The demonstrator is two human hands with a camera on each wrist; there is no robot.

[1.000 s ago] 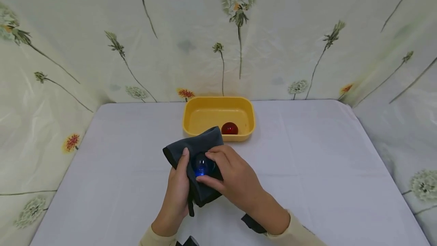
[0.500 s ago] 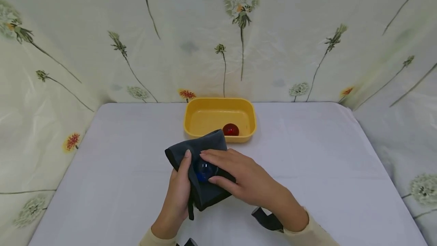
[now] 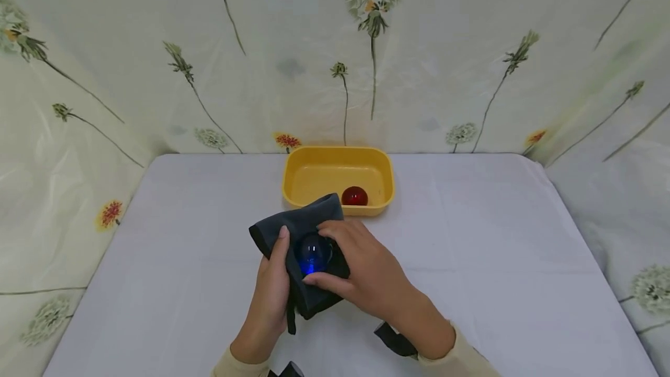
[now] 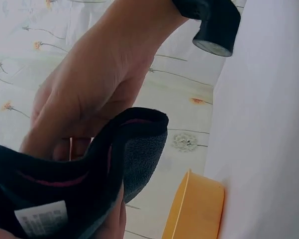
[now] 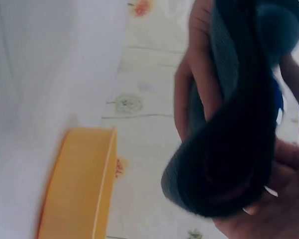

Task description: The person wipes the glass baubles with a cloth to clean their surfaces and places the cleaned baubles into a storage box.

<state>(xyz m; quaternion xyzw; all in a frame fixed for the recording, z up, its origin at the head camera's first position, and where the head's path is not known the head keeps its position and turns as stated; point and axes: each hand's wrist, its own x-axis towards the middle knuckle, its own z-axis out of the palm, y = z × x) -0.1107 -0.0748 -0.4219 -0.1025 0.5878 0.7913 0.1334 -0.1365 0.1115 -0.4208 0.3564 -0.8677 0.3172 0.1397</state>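
My left hand (image 3: 269, 287) grips a folded dark grey-blue cloth (image 3: 316, 211), thumb on top and the other fingers behind it. A shiny, see-through blue ball (image 3: 313, 253) rests against the cloth. Around the ball's right side, my right hand (image 3: 374, 269) has its thumb below and its fingers above. The left wrist view shows the cloth's dark edging and a white label (image 4: 42, 219). From the right wrist, the cloth (image 5: 234, 139) hides nearly all of the ball.
Behind the hands, a yellow plastic tray (image 3: 361, 211) stands at the far edge of the white-covered table (image 3: 471, 237). A red ball (image 3: 355, 196) lies inside it at the front right. A flower-printed curtain (image 3: 293, 45) hangs behind the table and along its sides.
My right hand slid right over the ball with flatter fingers, then came back left and curled round it again. The left hand and cloth have barely moved.
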